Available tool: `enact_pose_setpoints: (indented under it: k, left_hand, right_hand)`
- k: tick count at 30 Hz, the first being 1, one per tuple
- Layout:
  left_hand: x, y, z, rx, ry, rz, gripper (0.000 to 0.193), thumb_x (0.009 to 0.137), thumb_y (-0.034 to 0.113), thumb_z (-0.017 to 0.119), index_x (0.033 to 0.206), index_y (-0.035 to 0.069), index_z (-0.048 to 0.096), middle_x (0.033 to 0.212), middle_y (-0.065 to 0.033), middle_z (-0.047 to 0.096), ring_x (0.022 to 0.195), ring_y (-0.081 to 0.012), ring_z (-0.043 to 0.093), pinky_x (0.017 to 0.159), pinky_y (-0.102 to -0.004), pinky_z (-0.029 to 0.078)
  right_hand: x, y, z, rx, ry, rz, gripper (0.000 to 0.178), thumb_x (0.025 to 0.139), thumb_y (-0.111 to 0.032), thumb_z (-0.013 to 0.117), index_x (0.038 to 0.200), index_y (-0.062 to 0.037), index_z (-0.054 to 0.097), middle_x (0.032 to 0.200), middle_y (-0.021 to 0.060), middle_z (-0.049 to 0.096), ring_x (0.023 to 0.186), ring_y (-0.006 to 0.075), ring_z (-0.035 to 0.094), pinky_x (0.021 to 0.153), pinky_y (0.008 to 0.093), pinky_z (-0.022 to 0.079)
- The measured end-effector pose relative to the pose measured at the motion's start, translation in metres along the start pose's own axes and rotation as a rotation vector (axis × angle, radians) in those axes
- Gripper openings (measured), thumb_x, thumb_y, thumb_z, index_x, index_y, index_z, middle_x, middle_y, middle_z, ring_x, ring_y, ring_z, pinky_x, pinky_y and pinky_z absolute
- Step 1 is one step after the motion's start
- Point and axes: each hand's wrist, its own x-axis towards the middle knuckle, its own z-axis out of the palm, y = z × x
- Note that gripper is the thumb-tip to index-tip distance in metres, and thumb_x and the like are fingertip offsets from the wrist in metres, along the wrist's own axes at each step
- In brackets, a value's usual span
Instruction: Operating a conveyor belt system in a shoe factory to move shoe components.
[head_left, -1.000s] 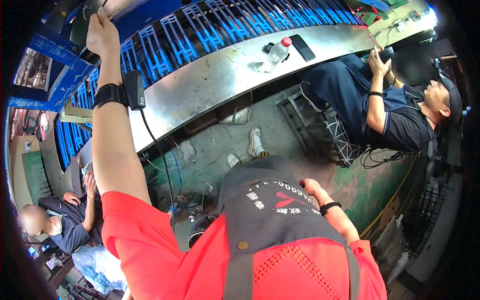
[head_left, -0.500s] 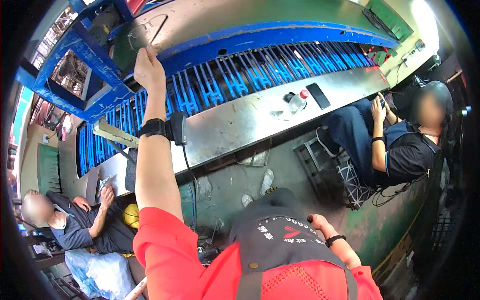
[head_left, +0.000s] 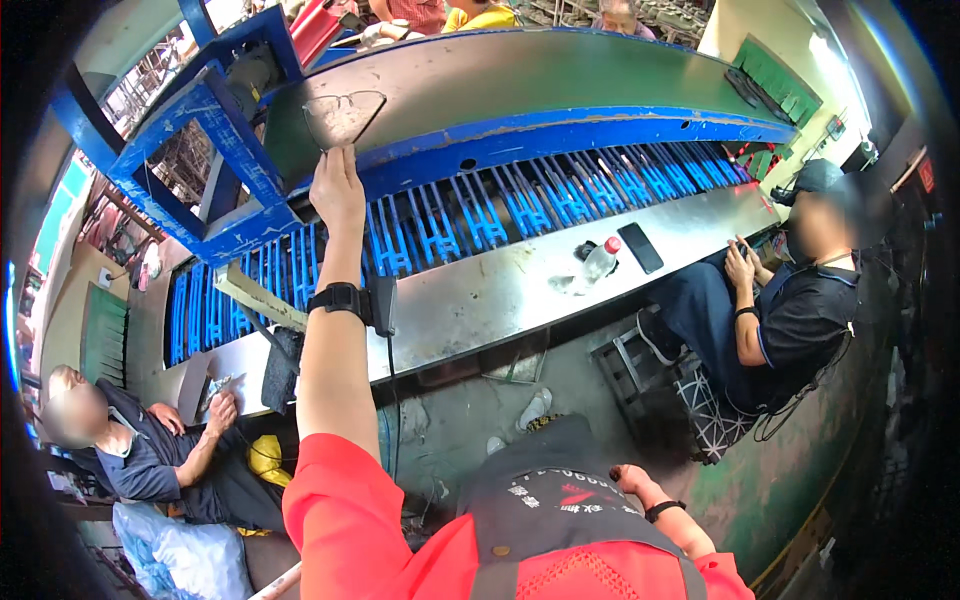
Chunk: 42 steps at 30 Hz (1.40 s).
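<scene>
My left hand [head_left: 338, 188] is raised on an outstretched arm over the blue-framed bench. Its fingers pinch a pair of thin dark-rimmed eyeglasses [head_left: 340, 112] by the lower part, holding them up against the green conveyor surface behind. A black watch-like band with a dark box [head_left: 378, 306] and a cable sits on that wrist. Low on the right, by my dark apron [head_left: 560, 500], is my right hand [head_left: 638, 484], its fingers curled. Whatever it holds, if anything, is hidden.
A steel ledge [head_left: 470, 310] carries a red-capped bottle [head_left: 600, 262] and a phone [head_left: 640, 248]. Blue slatted bars [head_left: 480, 212] run behind it. One seated person [head_left: 800, 290] is at right, another [head_left: 150, 450] at left. A blue square frame [head_left: 255, 215] stands near my left hand.
The whole view has shifted, and people now show beyond the bench. My left hand still holds the eyeglasses, which have turned to show more of both lenses. The right hand stays low.
</scene>
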Motion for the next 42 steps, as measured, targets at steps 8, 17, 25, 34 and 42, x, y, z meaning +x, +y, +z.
enact_pose_setpoints:
  k: [8, 17, 25, 34, 42]
  left_hand:
    - [-0.005, 0.002, -0.005, -0.004, -0.076, 0.007, 0.014, 0.090, 0.018, 0.057, 0.087, 0.005, 0.060, 0.079, -0.0137, 0.061, 0.073, -0.0341, 0.060, 0.062, -0.0431, 0.048]
    - [-0.005, 0.012, -0.008, -0.034, -0.129, -0.038, 0.023, 0.091, 0.023, 0.056, 0.076, 0.006, 0.052, 0.070, -0.0132, 0.056, 0.069, -0.0354, 0.056, 0.060, -0.0465, 0.045]
    - [-0.005, 0.005, -0.003, -0.041, -0.132, -0.054, 0.030, 0.092, 0.023, 0.055, 0.070, 0.005, 0.046, 0.066, -0.0136, 0.054, 0.068, -0.0361, 0.056, 0.060, -0.0473, 0.043]
    - [-0.007, -0.006, -0.013, -0.171, -0.181, -0.170, 0.028, 0.096, 0.027, 0.048, 0.077, 0.007, 0.056, 0.066, -0.0056, 0.059, 0.067, -0.0254, 0.059, 0.094, -0.0405, 0.039]
    - [-0.004, -0.002, -0.018, -0.192, -0.329, -0.229, 0.034, 0.099, 0.028, 0.041, 0.080, 0.005, 0.056, 0.084, -0.0048, 0.069, 0.081, -0.0241, 0.062, 0.097, -0.0398, 0.037]
  right_hand:
    - [0.008, -0.006, -0.004, 0.062, 0.090, -0.037, 0.041, 0.066, -0.028, 0.068, 0.106, -0.0143, 0.066, 0.102, 0.0161, 0.066, 0.099, 0.0322, 0.063, 0.082, 0.0404, 0.049]
    - [0.013, -0.012, -0.005, 0.055, 0.026, 0.011, 0.048, 0.065, -0.033, 0.071, 0.110, -0.0168, 0.065, 0.107, 0.0142, 0.066, 0.104, 0.0302, 0.061, 0.086, 0.0387, 0.049]
    - [0.005, -0.020, -0.009, 0.028, 0.070, -0.026, 0.045, 0.066, -0.035, 0.071, 0.107, -0.0150, 0.067, 0.104, 0.0137, 0.067, 0.100, 0.0299, 0.063, 0.084, 0.0385, 0.050]
    - [0.022, -0.011, -0.011, -0.032, 0.029, -0.048, 0.050, 0.066, -0.037, 0.070, 0.111, -0.0136, 0.065, 0.107, 0.0121, 0.067, 0.104, 0.0288, 0.062, 0.085, 0.0376, 0.049]
    - [0.019, -0.014, -0.014, -0.028, -0.005, -0.049, 0.046, 0.067, -0.032, 0.069, 0.109, -0.0135, 0.066, 0.107, 0.0130, 0.066, 0.103, 0.0289, 0.062, 0.085, 0.0382, 0.049]
